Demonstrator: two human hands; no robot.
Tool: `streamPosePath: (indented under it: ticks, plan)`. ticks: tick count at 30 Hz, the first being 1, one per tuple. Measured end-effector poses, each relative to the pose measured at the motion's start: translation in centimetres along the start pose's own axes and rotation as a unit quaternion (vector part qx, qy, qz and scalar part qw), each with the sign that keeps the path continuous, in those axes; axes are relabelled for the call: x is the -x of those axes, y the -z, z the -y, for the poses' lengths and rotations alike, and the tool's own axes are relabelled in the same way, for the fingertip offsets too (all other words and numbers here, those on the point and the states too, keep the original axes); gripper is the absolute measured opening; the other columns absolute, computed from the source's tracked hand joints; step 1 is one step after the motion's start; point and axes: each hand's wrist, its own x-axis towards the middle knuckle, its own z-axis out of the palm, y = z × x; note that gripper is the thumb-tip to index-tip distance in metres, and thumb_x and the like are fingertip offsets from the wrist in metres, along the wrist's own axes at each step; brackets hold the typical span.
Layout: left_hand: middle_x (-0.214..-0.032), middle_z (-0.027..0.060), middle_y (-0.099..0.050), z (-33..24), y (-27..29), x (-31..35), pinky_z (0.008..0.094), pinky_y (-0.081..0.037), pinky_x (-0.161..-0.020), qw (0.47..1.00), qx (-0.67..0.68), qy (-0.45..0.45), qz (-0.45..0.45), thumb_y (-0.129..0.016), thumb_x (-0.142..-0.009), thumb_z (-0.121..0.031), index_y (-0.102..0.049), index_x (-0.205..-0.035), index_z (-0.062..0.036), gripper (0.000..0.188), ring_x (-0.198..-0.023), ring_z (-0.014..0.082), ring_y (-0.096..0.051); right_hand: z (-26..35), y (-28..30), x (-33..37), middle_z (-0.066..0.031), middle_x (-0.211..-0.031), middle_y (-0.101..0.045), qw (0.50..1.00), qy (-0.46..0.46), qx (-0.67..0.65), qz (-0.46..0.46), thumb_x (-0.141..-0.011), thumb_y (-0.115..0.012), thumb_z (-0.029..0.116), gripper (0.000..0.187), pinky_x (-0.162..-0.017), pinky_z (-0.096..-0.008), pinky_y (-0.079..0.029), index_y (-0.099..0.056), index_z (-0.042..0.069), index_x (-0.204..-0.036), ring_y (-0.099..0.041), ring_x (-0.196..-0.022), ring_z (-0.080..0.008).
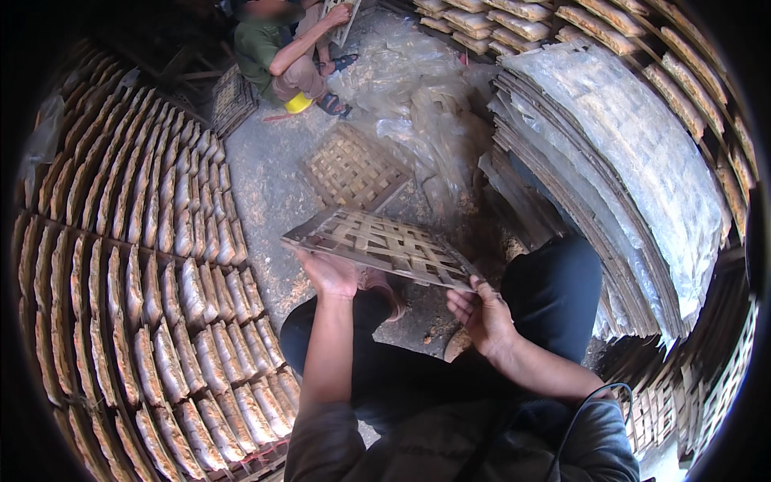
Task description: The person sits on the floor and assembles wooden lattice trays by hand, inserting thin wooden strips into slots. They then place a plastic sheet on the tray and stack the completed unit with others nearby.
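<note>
A framed tray of woven bamboo strips (pixel 377 239) is held up in front of my knees, tilted, its open lattice showing. My left hand (pixel 328 275) supports its left near edge from below, palm turned up; the fingers are mostly hidden beneath the frame. At the right near corner, my right hand (pixel 484 315) grips the frame with the thumb at the edge and the fingers curled under. Just beyond, a second woven bamboo tray (pixel 353 167) lies on the floor.
Racks of slabs with pale, orange-crusted edges (pixel 173 305) fill the left side. To the right stands a stack of thin boards under plastic sheeting (pixel 634 153). Crumpled clear plastic (pixel 422 100) covers floor ahead. Another person (pixel 277 56) sits at the back, holding a lattice tray.
</note>
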Motion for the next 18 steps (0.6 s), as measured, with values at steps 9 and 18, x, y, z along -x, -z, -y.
streamPosePath:
  ticks: [9,18]
  plan:
    - [-0.16,0.0183,-0.024,0.2,-3.4,3.2,0.0419,-0.026,-0.117,0.954,-0.253,-0.157,0.023,-0.055,-0.094,-0.007,-0.019,-0.155,-0.0037,0.071,-0.147,0.0292,-0.026,-4.3,1.1,1.7,-0.0082,-0.105,-0.063,0.974,-0.138,0.174,0.048,-0.086,-0.077,0.042,0.052,-0.084,-0.0379,-0.05,-0.05,0.007,-0.115,-0.064,-0.098,-0.0241]
    - [-0.149,0.0155,-0.045,-3.7,-3.4,3.5,0.0367,-0.041,-0.11,0.95,-0.225,-0.118,0.179,-0.042,-0.081,0.024,-0.04,-0.148,-0.0004,0.071,-0.134,0.0253,-0.049,1.8,-1.6,2.4,-0.0072,-0.114,-0.063,0.869,-0.048,0.452,0.195,-0.092,-0.067,0.019,0.047,-0.084,-0.0302,-0.048,-0.052,0.007,-0.135,-0.059,-0.102,-0.0158]
